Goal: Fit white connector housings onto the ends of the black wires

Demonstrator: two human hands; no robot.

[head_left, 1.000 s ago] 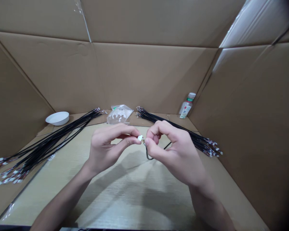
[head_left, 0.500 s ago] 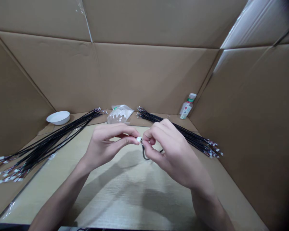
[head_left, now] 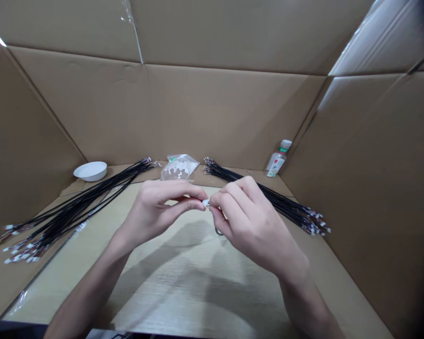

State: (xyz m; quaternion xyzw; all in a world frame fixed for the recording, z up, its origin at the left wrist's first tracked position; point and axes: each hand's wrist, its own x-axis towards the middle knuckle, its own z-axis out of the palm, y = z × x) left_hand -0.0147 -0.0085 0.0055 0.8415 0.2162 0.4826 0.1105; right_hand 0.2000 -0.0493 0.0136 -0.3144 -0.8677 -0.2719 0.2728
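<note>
Between thumb and forefinger, my left hand (head_left: 162,207) pinches a small white plastic connector (head_left: 205,203). My right hand (head_left: 254,221) is closed right beside it, its fingertips gripping the thin wire ends of a black cable (head_left: 218,231). Most of that cable is hidden behind the right hand; only a short dark curve shows under the fingers. The wires and the connector meet at the fingertips, but I cannot tell how deep the wires sit in it. Both hands are raised over the middle of the table (head_left: 169,282).
Bundles of black cables with white-tipped ends lie left (head_left: 77,207) and right (head_left: 286,205). At the back are a white bowl (head_left: 91,171), a clear bag of small white pieces (head_left: 179,167) and a plastic bottle (head_left: 279,159). Cardboard walls (head_left: 229,113) enclose the table.
The right fingertips have closed in on the connector, and less of the cable loop shows below them. The whole view has shifted slightly.
</note>
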